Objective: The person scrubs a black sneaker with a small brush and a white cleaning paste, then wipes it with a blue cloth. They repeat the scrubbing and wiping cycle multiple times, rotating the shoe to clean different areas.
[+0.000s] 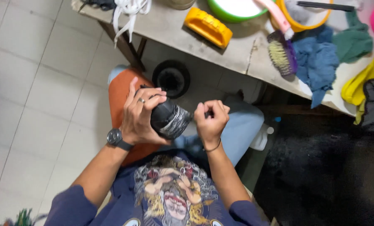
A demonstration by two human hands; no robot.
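My left hand (138, 115) wraps around a black shoe (169, 119) with a pale, scuffed sole, holding it over my lap. A watch sits on that wrist and a ring on one finger. My right hand (211, 119) is closed just right of the shoe's sole edge, fingers curled around something small and dark that I cannot make out. An orange cloth (120, 98) lies over my left knee beneath the shoe.
A worn table (237, 52) stands ahead with a yellow brush block (208, 26), a purple bristle brush (282, 54), blue (319, 62) and green rags, white laces (128, 10) and coloured bowls. A black round object (171, 78) sits on the tiled floor under it.
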